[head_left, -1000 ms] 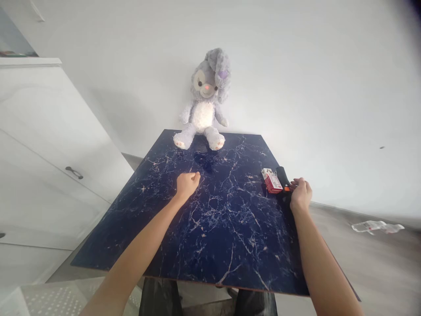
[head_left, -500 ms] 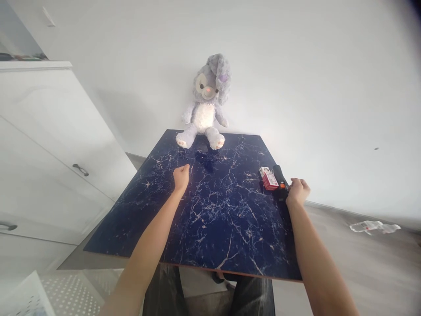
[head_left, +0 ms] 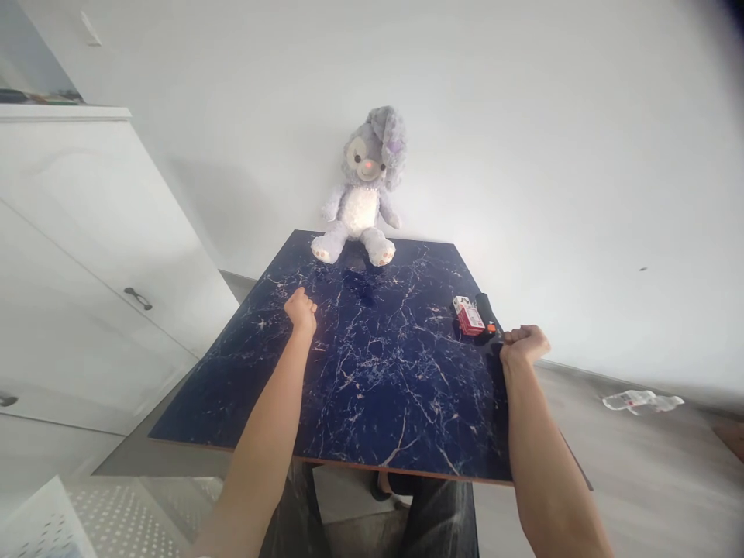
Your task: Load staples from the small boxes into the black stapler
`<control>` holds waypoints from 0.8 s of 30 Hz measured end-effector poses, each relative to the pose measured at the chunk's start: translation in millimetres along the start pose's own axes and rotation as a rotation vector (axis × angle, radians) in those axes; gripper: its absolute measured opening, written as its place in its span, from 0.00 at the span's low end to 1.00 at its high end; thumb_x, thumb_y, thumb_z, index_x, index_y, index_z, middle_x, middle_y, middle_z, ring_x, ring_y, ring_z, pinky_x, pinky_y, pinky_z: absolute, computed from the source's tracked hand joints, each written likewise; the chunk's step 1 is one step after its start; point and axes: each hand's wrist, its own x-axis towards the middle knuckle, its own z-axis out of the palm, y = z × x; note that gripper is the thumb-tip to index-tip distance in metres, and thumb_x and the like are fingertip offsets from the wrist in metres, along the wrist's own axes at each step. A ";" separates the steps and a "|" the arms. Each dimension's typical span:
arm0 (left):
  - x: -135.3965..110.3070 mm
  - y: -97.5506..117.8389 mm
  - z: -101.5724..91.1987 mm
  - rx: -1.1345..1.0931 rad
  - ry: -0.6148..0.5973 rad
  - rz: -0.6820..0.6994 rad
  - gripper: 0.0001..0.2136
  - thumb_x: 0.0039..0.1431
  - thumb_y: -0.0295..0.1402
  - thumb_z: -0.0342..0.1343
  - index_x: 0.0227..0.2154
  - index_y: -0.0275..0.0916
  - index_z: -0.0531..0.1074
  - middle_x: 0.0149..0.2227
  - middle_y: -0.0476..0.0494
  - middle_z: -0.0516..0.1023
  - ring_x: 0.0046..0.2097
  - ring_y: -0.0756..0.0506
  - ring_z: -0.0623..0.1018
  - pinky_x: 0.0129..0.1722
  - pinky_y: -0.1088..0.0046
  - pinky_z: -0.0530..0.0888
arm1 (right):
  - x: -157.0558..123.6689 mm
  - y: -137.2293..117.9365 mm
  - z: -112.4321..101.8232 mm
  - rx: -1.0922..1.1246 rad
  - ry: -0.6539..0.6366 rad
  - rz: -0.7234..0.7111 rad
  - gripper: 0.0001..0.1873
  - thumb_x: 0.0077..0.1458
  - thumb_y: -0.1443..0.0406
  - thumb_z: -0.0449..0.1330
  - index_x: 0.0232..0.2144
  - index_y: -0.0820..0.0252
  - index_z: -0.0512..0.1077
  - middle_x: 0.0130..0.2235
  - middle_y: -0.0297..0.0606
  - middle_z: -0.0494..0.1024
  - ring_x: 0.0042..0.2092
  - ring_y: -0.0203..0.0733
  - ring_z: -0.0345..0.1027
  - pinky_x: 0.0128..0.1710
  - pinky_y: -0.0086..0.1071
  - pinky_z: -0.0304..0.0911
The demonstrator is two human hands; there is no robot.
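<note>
My left hand [head_left: 301, 311] is closed in a fist above the left middle of the dark blue marbled table [head_left: 377, 403], with nothing visible in it. At the table's right edge, my right hand [head_left: 526, 343] is also curled into a fist, and no object shows in it. Just left of that hand lies a black cylindrical object [head_left: 483, 308] with an orange spot near its lower end. A small red and white box [head_left: 468, 316] sits beside it.
A grey plush rabbit [head_left: 360, 208] sits at the table's back edge, against the white wall. White cabinets [head_left: 87, 256] stand on the left, above a white perforated basket [head_left: 119, 515]. Clear plastic bottles [head_left: 642, 401] lie on the floor at right.
My left hand has moved left and turned, still in a fist. The right wrist has rotated, so the curled fingers face up more. The view has shifted slightly.
</note>
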 end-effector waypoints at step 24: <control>31.6 45.0 -41.6 -0.499 0.016 -0.137 0.23 0.64 0.23 0.49 0.27 0.41 0.36 0.20 0.59 0.33 0.18 0.54 0.40 0.15 0.79 0.47 | 4.1 -8.2 -4.8 0.582 0.045 0.195 0.24 0.61 0.64 0.48 0.24 0.56 0.34 0.19 0.23 0.32 0.17 0.29 0.29 0.13 0.26 0.34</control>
